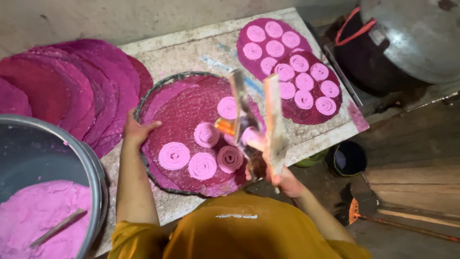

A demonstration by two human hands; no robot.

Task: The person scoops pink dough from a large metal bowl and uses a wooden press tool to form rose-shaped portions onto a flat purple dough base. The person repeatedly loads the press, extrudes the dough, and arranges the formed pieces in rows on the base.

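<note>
Your left hand lies flat and released on the tray rim. Your right hand has its grip clenched on a wooden press, held over the tray near its right edge. Pink coils lie on the tray on the worktop.

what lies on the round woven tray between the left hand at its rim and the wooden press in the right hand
Head view: pink dough spirals on the dark pink tray, between left hand and press.
</note>
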